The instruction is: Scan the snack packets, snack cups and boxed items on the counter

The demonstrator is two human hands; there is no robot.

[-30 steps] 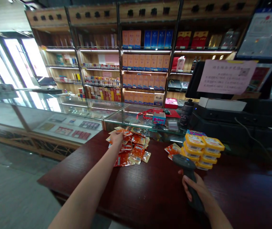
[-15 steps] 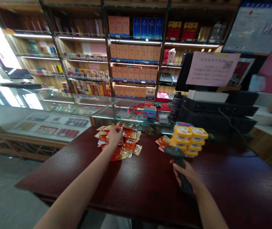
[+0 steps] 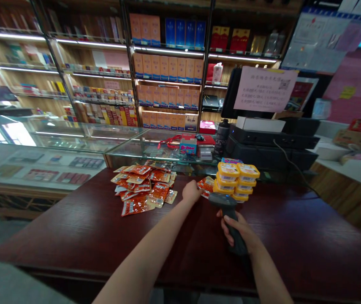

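Observation:
My left hand (image 3: 192, 192) is closed at the left edge of a small orange-red snack packet (image 3: 206, 184) lying beside the yellow tubs; its fingertips are partly hidden behind the hand. In my right hand (image 3: 239, 230) is a dark handheld barcode scanner (image 3: 223, 202), its head tilted toward the left over the table. A loose heap of orange and cream snack packets (image 3: 159, 192) lies to the left of both hands. Yellow-lidded plastic tubs (image 3: 227, 170) stand in two stacks just beyond the scanner.
The dark red wooden table (image 3: 104, 240) meets a glass display counter (image 3: 129, 145). A blue-pink box (image 3: 188, 145) and a dark bottle (image 3: 222, 137) stand on the glass. To the right are a monitor with a pink notice (image 3: 264, 88) and a cable (image 3: 294, 162).
My left hand has moved right from the packet heap to the packets by the yellow tubs. My right hand still holds the scanner. The view has turned slightly to the right.

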